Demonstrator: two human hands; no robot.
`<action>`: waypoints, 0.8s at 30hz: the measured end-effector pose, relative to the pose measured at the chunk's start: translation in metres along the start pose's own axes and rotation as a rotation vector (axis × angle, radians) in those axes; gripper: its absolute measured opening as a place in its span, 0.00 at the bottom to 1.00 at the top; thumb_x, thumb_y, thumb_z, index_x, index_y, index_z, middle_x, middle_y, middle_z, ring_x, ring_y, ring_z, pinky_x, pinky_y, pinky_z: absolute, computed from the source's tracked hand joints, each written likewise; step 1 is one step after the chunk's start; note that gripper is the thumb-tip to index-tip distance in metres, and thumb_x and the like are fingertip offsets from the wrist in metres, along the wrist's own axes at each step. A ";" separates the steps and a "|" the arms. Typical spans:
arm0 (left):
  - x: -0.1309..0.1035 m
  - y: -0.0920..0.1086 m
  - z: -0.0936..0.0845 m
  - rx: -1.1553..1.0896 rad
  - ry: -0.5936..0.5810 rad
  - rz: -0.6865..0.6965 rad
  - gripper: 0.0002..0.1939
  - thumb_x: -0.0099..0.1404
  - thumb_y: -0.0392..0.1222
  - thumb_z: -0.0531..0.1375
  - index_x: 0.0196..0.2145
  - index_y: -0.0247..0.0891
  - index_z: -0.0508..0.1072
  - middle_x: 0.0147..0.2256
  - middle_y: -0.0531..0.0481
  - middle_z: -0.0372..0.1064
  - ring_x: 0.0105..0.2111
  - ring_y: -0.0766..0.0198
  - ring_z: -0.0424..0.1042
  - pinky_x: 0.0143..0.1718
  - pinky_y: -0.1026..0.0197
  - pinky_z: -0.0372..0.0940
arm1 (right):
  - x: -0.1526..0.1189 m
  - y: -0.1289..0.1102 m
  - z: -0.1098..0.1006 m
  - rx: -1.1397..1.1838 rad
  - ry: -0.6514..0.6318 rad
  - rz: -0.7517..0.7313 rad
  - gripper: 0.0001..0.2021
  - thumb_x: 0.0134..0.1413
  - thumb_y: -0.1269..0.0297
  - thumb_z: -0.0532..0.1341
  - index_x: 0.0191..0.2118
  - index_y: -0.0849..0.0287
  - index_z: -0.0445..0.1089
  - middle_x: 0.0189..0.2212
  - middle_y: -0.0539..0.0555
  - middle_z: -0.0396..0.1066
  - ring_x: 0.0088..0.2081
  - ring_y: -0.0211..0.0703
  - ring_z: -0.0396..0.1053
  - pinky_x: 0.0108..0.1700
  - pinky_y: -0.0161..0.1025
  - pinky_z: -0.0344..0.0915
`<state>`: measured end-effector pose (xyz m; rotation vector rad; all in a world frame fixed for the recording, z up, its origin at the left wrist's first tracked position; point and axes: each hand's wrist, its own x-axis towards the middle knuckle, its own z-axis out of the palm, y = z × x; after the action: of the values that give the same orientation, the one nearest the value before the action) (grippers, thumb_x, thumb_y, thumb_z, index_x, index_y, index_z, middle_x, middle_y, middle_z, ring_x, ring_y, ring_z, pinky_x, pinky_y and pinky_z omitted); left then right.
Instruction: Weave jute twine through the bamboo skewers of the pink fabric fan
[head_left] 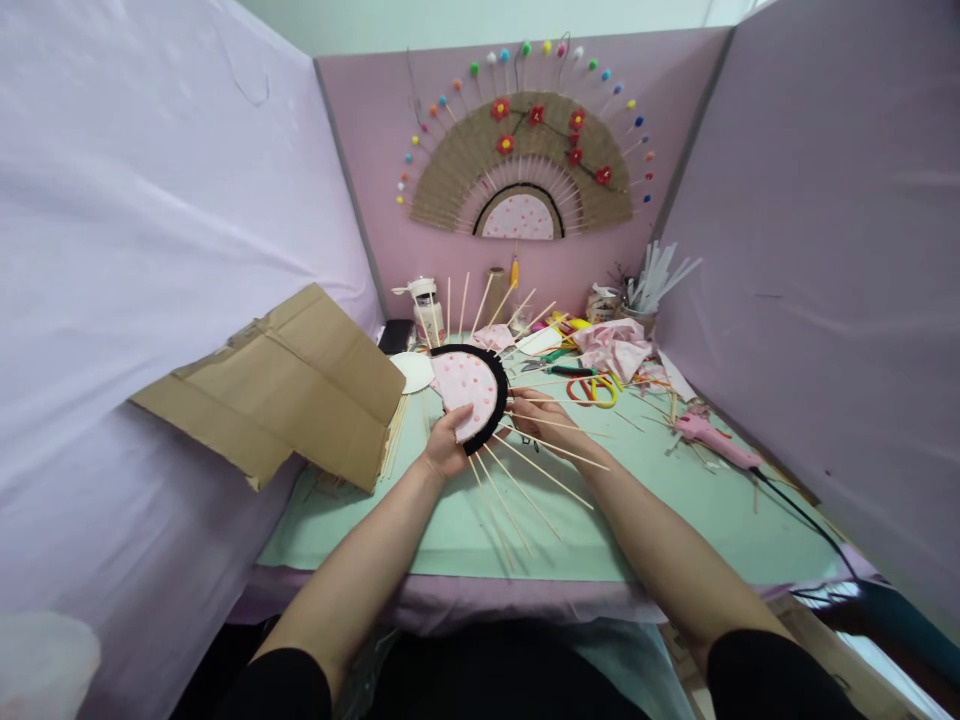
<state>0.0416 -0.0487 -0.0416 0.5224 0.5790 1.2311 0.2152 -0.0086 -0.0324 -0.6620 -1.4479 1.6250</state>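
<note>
My left hand [448,444] grips the lower corner of a half-round fan base [466,388], its thumb on the pink dotted face. A black border [498,385] runs along the curved edge. Thin wooden sticks [544,472] stick out from that edge like rays, spaced apart. My right hand [541,415] is at the curved edge on the right, fingers closed around the root of a stick; the fingertips are partly hidden among the sticks. The base is held up over the pale green tabletop, turned so its curve faces right.
Folded cardboard [300,385] leans at left. Behind are a white bottle [427,312], pliers [566,371], scissors [596,390] and crumpled pink cloth [615,345]. A pink glue gun [714,440] with a black cord lies right. A finished-looking fan [457,165] hangs on the back panel.
</note>
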 end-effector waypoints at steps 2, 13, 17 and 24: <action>-0.001 0.003 0.002 -0.015 -0.046 0.028 0.19 0.59 0.39 0.54 0.47 0.30 0.70 0.42 0.38 0.74 0.48 0.50 0.70 0.53 0.44 0.60 | 0.000 -0.002 -0.001 0.053 0.025 -0.004 0.21 0.45 0.51 0.64 0.43 0.58 0.68 0.14 0.40 0.47 0.16 0.29 0.40 0.20 0.32 0.38; -0.008 0.014 0.030 0.011 -0.290 0.025 0.24 0.63 0.43 0.52 0.55 0.30 0.65 0.52 0.38 0.67 0.55 0.49 0.63 0.58 0.46 0.52 | -0.030 -0.011 -0.016 -0.187 0.100 -0.005 0.15 0.47 0.52 0.63 0.29 0.61 0.68 0.15 0.43 0.53 0.18 0.29 0.47 0.21 0.32 0.42; -0.009 0.013 0.043 0.015 -0.332 0.022 0.24 0.64 0.43 0.52 0.55 0.29 0.64 0.53 0.38 0.66 0.55 0.49 0.62 0.58 0.48 0.52 | -0.031 -0.020 -0.017 -0.231 -0.001 -0.004 0.16 0.46 0.51 0.64 0.28 0.61 0.68 0.17 0.44 0.54 0.21 0.31 0.50 0.23 0.32 0.45; 0.002 -0.008 0.025 -0.036 -0.260 0.026 0.25 0.62 0.44 0.53 0.54 0.27 0.65 0.47 0.35 0.70 0.51 0.48 0.67 0.54 0.48 0.56 | -0.027 -0.012 -0.023 -0.313 -0.162 0.049 0.20 0.47 0.46 0.61 0.26 0.61 0.65 0.17 0.45 0.53 0.21 0.32 0.48 0.24 0.33 0.45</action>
<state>0.0641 -0.0505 -0.0281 0.6498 0.3309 1.1731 0.2505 -0.0196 -0.0288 -0.7582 -1.8410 1.5311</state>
